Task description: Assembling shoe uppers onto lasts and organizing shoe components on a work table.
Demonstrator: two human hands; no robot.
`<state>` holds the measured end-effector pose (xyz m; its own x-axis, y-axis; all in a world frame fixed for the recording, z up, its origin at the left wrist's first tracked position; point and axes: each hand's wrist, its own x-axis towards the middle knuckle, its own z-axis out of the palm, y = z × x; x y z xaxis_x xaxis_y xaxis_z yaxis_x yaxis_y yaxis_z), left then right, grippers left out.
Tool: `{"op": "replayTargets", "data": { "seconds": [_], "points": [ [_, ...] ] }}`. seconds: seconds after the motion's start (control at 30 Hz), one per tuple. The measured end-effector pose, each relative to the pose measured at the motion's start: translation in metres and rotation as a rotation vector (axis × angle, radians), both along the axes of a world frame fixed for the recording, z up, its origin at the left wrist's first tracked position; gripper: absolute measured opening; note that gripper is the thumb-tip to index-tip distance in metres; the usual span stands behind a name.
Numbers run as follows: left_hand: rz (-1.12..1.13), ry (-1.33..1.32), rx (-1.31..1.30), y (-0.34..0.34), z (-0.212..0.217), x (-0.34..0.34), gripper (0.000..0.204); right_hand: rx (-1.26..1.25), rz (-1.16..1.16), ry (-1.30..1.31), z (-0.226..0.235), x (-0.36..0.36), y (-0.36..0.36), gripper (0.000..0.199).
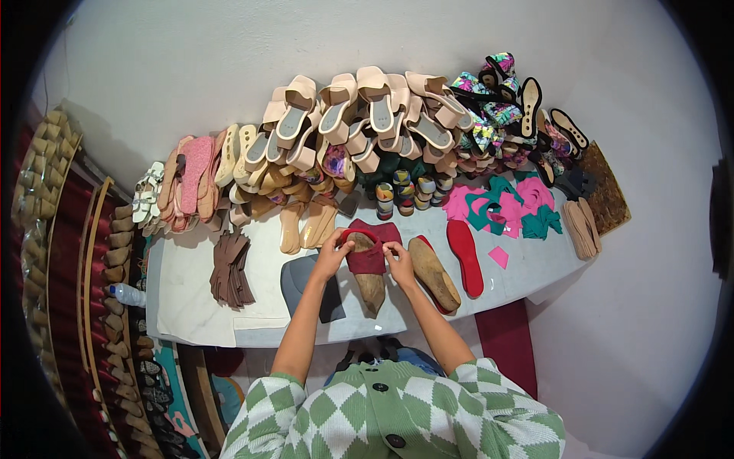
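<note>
A wooden shoe last (371,292) lies on the table in front of me, its toe toward my body. A dark red shoe upper (367,262) wraps across it, with a brighter red edge around the heel end. My left hand (333,254) pinches the upper's left side, and my right hand (398,264) grips its right edge with bent fingers. More dark red material (386,231) lies just beyond. Right of my hand, a second last (433,271) rests on a red sole. Beside it lies a red insole (464,258).
Stacked beige heeled sandals (378,99) line the back, with patterned sandals (501,115) at right. Pink and green scraps (501,206), a dark grey sheet (302,287) and brown strips (231,269) lie on the table. Racks of lasts (118,256) and a water bottle (127,294) stand left.
</note>
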<state>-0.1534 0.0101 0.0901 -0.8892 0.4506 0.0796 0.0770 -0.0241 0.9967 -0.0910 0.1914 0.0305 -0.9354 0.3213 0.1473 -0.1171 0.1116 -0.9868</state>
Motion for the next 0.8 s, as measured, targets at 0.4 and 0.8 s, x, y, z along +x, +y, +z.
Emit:
{"op": "replayTargets", "data": {
  "seconds": [0.4, 0.8],
  "points": [
    [0.128, 0.158, -0.175, 0.023, 0.017, 0.015, 0.029, 0.122, -0.037, -0.078, 0.01, -0.001, 0.004, 0.018],
    [0.103, 0.107, -0.119, 0.021, 0.007, 0.009, 0.033, -0.023, 0.294, 0.001, 0.037, 0.013, 0.012, 0.053]
  ]
}}
